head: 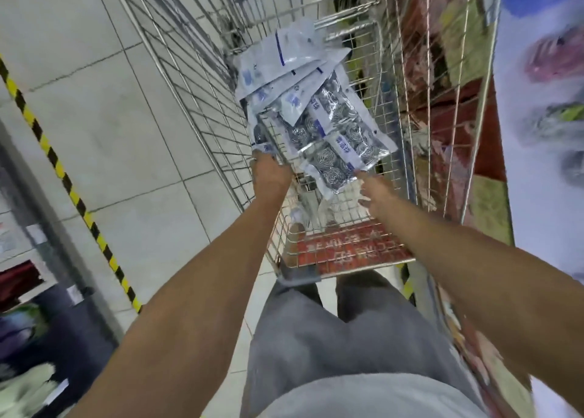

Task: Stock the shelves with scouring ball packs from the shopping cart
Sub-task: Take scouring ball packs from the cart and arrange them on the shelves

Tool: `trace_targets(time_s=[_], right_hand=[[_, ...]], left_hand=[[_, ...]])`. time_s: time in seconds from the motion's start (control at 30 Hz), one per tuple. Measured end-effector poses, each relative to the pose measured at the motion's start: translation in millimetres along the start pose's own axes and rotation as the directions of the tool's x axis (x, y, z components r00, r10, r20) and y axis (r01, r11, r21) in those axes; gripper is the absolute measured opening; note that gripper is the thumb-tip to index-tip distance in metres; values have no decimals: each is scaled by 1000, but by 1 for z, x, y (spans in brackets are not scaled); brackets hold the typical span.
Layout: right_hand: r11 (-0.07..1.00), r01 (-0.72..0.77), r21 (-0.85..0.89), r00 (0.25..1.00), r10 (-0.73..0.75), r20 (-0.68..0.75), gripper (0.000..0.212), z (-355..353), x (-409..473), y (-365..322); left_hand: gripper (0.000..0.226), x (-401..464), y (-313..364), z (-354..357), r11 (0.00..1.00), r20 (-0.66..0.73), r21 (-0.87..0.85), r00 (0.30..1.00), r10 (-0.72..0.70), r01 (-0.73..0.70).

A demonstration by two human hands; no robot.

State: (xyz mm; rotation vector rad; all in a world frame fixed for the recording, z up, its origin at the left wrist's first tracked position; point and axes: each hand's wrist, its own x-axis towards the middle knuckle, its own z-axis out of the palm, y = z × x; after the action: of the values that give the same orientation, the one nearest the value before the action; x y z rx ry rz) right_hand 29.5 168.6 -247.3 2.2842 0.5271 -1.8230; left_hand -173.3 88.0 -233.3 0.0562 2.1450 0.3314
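A person's left hand [270,172] closes on the near edge of a fanned bunch of scouring ball packs [311,111] inside a wire shopping cart [202,79], while the right hand [374,191] reaches in with fingers spread and loose, its fingertips at the lowest pack's corner, though whether they touch is blurred. The packs, clear with blue labels, spread from the left hand toward 12 and 1 o'clock above the cart's floor. A yellow-and-black floor stripe [63,177] runs at 9 o'clock, and blurred shelves of colourful goods [546,63] stand at 3 o'clock.
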Motion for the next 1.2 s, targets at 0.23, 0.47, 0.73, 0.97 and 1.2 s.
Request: trace_targets(time_s=[0.23,0.47,0.73,0.97,1.2], right_hand=[[984,-41,175,999,45,-15,47,7,41,-4],[965,-23,262,995,48,-89,39,22,52,-6],[942,-37,334,998,52,-37,39,30,46,-12],[932,116,344,993,-112,-30,32,10,18,-18],[901,275,335,958,-287,-15,50,-39,-55,-14]], left_hand=[[58,21,-7,23,996,-93,84,996,-10,18],[38,28,-9,30,998,-79,62,997,10,-5],[24,17,-11,24,974,-28,-224,999,-26,19],[40,-20,-7,11,869,91,-473,989,-115,145],[46,-91,2,-26,829,228,-534,973,-45,163]])
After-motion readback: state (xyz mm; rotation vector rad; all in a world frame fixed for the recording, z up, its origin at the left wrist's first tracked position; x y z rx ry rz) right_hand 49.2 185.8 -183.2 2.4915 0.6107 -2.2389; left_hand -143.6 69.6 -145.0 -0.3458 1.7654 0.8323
